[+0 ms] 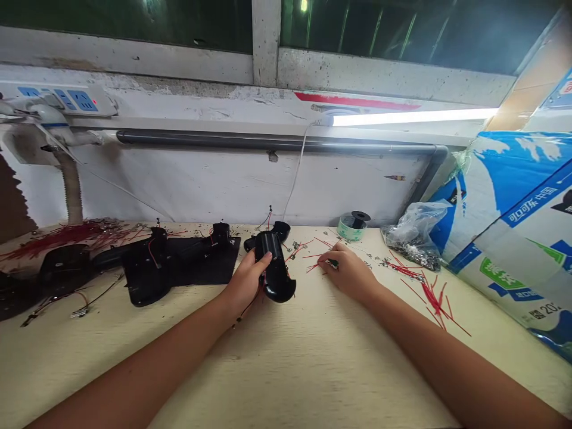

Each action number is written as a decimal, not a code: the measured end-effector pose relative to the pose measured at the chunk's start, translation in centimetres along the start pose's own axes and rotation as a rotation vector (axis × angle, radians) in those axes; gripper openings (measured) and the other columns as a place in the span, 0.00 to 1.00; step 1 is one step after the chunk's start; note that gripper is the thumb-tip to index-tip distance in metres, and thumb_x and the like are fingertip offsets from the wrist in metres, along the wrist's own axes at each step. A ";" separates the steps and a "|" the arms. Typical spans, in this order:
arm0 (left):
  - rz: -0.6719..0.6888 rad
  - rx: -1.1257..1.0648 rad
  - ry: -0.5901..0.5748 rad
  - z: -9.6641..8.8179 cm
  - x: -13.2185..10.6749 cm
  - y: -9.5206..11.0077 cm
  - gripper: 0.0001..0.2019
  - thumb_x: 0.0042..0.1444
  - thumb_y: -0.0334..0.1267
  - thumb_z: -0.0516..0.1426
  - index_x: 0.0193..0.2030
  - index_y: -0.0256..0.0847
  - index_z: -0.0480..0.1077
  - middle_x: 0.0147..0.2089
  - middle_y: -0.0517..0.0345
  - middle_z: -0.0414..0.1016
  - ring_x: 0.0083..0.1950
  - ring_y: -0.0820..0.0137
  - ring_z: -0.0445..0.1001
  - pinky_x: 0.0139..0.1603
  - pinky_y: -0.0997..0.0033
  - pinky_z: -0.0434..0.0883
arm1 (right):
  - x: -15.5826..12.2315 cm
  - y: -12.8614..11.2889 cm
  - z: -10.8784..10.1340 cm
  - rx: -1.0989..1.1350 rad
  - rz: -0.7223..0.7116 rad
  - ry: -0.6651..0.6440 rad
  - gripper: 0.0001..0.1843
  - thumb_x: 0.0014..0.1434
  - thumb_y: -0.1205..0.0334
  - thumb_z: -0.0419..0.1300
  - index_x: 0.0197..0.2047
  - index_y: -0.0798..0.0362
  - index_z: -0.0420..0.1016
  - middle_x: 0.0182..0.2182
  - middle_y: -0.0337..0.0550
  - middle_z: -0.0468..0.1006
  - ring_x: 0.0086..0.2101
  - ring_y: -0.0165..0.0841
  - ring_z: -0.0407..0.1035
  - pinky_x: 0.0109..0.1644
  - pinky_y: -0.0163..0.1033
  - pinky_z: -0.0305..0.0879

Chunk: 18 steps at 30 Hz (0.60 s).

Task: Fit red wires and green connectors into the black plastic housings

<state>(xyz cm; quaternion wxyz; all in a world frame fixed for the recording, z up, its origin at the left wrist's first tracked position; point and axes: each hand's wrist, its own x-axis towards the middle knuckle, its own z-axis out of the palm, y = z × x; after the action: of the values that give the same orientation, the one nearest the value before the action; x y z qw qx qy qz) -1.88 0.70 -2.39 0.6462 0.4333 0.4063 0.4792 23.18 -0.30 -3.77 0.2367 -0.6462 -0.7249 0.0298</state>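
My left hand (pixel 243 279) is wrapped around a glossy black plastic housing (pixel 277 275), thumb on top, holding it over the table's middle. Thin wires hang beneath that housing. To its right, my right hand (pixel 351 269) has its fingertips pinched together low over the tabletop, among red wires (pixel 313 256). Whatever lies between those fingertips is too small and hidden to make out. Behind the held housing sits another black plastic part (pixel 281 229) with a thin wire sticking up. Tiny metal pieces (pixel 295 245) are scattered between the two hands.
More black housings (pixel 145 271) with wires lie at left, some on a black mat (pixel 226 262). Behind them is a heap of red wires (pixel 84 235). At right are a tape roll (pixel 351 229), a plastic bag of small metal parts (pixel 415 232), loose red wires (pixel 435 301) and a large box (pixel 518 238).
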 end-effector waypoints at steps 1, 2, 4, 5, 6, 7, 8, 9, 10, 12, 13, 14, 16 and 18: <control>0.012 0.035 -0.010 0.0 0.1 -0.1 0.20 0.53 0.47 0.64 0.50 0.43 0.72 0.46 0.54 0.78 0.46 0.65 0.75 0.49 0.66 0.70 | 0.1 0.1 0.0 0.012 -0.007 -0.007 0.12 0.65 0.59 0.57 0.41 0.47 0.82 0.42 0.47 0.72 0.35 0.35 0.69 0.35 0.39 0.59; 0.022 0.075 -0.011 -0.1 0.2 -0.1 0.19 0.52 0.46 0.64 0.49 0.42 0.72 0.45 0.54 0.77 0.46 0.65 0.75 0.49 0.66 0.70 | 0.1 0.1 -0.1 0.018 -0.014 -0.015 0.12 0.65 0.60 0.57 0.41 0.47 0.82 0.41 0.47 0.72 0.35 0.35 0.69 0.36 0.39 0.60; 0.041 0.143 -0.008 -0.2 0.4 -0.3 0.20 0.50 0.44 0.65 0.48 0.41 0.70 0.45 0.53 0.77 0.45 0.65 0.75 0.48 0.65 0.69 | 0.1 0.2 -0.1 0.010 -0.025 -0.021 0.12 0.66 0.60 0.56 0.41 0.47 0.82 0.41 0.46 0.72 0.35 0.35 0.68 0.37 0.39 0.60; 0.052 0.162 -0.004 -0.3 0.4 -0.4 0.20 0.50 0.44 0.65 0.49 0.42 0.70 0.45 0.53 0.77 0.45 0.65 0.75 0.48 0.64 0.69 | 0.1 0.1 -0.1 -0.001 -0.030 -0.018 0.12 0.66 0.60 0.56 0.42 0.48 0.82 0.41 0.46 0.72 0.35 0.35 0.68 0.37 0.39 0.60; 0.062 0.174 -0.007 -0.3 0.4 -0.5 0.21 0.50 0.44 0.65 0.50 0.42 0.69 0.46 0.52 0.77 0.46 0.64 0.75 0.50 0.64 0.69 | 0.1 0.1 -0.1 -0.013 -0.035 -0.012 0.12 0.66 0.60 0.56 0.42 0.48 0.82 0.41 0.46 0.72 0.34 0.35 0.68 0.37 0.39 0.59; 0.070 0.175 -0.016 -0.4 0.4 -0.5 0.22 0.51 0.44 0.65 0.51 0.42 0.68 0.47 0.52 0.77 0.47 0.64 0.75 0.52 0.63 0.69 | 0.0 0.1 -0.1 -0.021 -0.044 -0.004 0.12 0.66 0.60 0.56 0.43 0.48 0.81 0.41 0.46 0.72 0.34 0.35 0.68 0.37 0.40 0.59; 0.079 0.169 -0.027 -0.4 0.3 -0.5 0.22 0.51 0.44 0.65 0.52 0.42 0.69 0.48 0.51 0.77 0.48 0.64 0.75 0.54 0.62 0.68 | 0.0 0.0 0.0 -0.023 -0.056 0.005 0.12 0.67 0.60 0.55 0.43 0.48 0.81 0.41 0.46 0.72 0.33 0.35 0.67 0.37 0.40 0.59; 0.088 0.162 -0.038 -0.3 0.3 -0.4 0.22 0.52 0.44 0.65 0.53 0.42 0.69 0.49 0.50 0.77 0.50 0.63 0.75 0.56 0.61 0.68 | 0.0 0.0 0.0 -0.017 -0.070 0.017 0.12 0.67 0.59 0.55 0.42 0.48 0.81 0.41 0.46 0.72 0.33 0.34 0.67 0.38 0.40 0.60; 0.095 0.159 -0.042 -0.3 0.2 -0.3 0.23 0.51 0.44 0.65 0.53 0.42 0.69 0.50 0.50 0.77 0.51 0.63 0.75 0.58 0.61 0.67 | 0.0 -0.1 0.0 -0.006 -0.082 0.029 0.13 0.68 0.59 0.54 0.42 0.49 0.80 0.41 0.46 0.72 0.33 0.34 0.67 0.38 0.40 0.60; 0.097 0.169 -0.052 -0.1 0.0 -0.1 0.23 0.51 0.44 0.66 0.53 0.42 0.70 0.51 0.49 0.77 0.52 0.62 0.75 0.60 0.60 0.67 | 0.0 -0.2 0.0 0.019 -0.095 0.054 0.13 0.68 0.59 0.53 0.41 0.50 0.80 0.41 0.46 0.71 0.33 0.34 0.67 0.39 0.40 0.60; 0.095 0.183 -0.055 -0.1 0.0 0.0 0.23 0.51 0.44 0.65 0.53 0.42 0.70 0.51 0.49 0.76 0.52 0.62 0.75 0.60 0.60 0.67 | 0.0 -0.2 0.0 0.032 -0.097 0.065 0.13 0.68 0.58 0.53 0.41 0.50 0.79 0.41 0.46 0.71 0.33 0.34 0.67 0.39 0.40 0.60; 0.092 0.197 -0.059 -0.1 0.0 0.0 0.23 0.51 0.44 0.65 0.53 0.42 0.70 0.51 0.49 0.76 0.52 0.62 0.75 0.60 0.60 0.67 | 0.0 -0.3 0.0 0.047 -0.094 0.076 0.13 0.68 0.58 0.53 0.41 0.51 0.78 0.41 0.46 0.72 0.33 0.33 0.67 0.39 0.40 0.60; 0.089 0.213 -0.071 -0.1 0.0 0.0 0.22 0.53 0.45 0.64 0.53 0.42 0.69 0.51 0.49 0.77 0.52 0.62 0.75 0.59 0.59 0.68 | 0.0 -0.5 -0.2 0.104 -0.085 0.100 0.13 0.69 0.57 0.52 0.41 0.51 0.76 0.41 0.46 0.72 0.32 0.33 0.66 0.38 0.40 0.60; 0.091 0.215 -0.081 -0.3 0.2 -0.2 0.23 0.53 0.46 0.63 0.54 0.42 0.69 0.51 0.50 0.77 0.51 0.62 0.76 0.58 0.59 0.68 | -0.1 -1.0 -0.5 0.201 -0.073 0.141 0.13 0.69 0.55 0.51 0.41 0.51 0.74 0.40 0.45 0.72 0.32 0.33 0.65 0.37 0.39 0.59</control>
<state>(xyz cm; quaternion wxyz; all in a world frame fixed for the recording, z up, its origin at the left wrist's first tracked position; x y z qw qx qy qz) -2.05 0.89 -2.70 0.5895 0.5370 0.4088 0.4439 22.47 -0.68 -3.04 0.3517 -0.5927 -0.7229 0.0483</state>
